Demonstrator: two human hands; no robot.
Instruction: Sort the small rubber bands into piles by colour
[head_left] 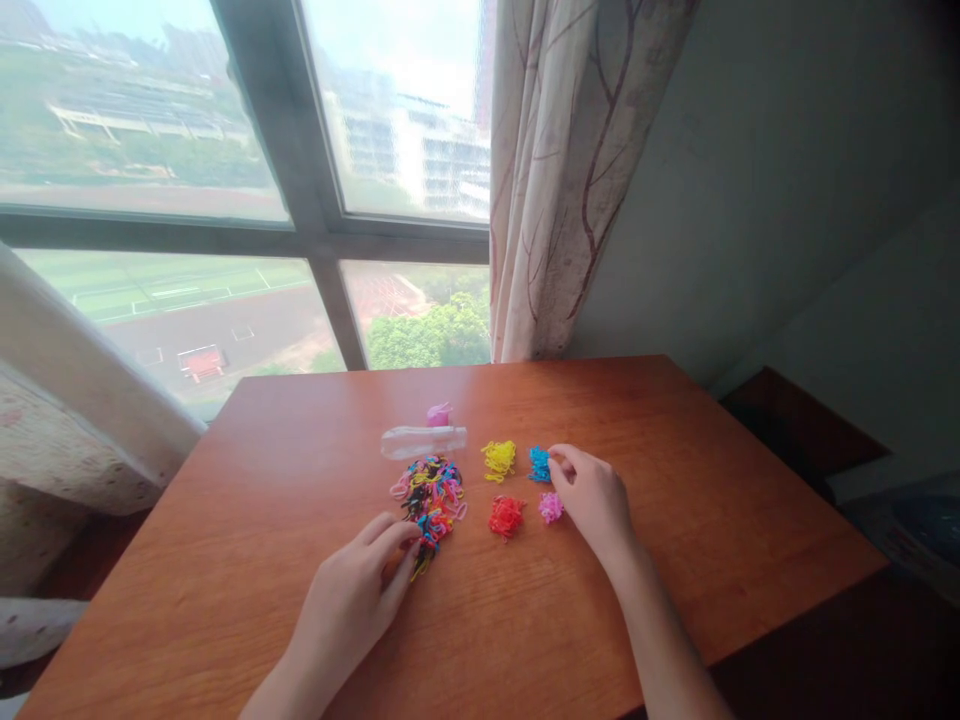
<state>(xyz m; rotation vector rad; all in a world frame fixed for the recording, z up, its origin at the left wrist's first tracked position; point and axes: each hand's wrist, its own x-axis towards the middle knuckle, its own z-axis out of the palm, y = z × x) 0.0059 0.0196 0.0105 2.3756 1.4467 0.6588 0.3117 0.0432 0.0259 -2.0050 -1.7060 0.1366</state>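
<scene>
A mixed heap of small coloured rubber bands [430,495] lies mid-table. My left hand [352,595] rests at its near edge, fingertips touching the heap, fingers loosely curled. To the right lie four sorted little piles: yellow [499,459], blue [538,464], red [506,516] and pink [550,507]. My right hand [592,497] sits beside the blue and pink piles, thumb and fingers pinched together at the blue pile. What the pinch holds is too small to name.
A clear plastic container [423,441] lies on its side behind the heap, with a pink cap [439,414] beside it. The wooden table [675,480] stands against a window, a patterned curtain [562,180] at the back. A dark cabinet [795,430] stands at the right.
</scene>
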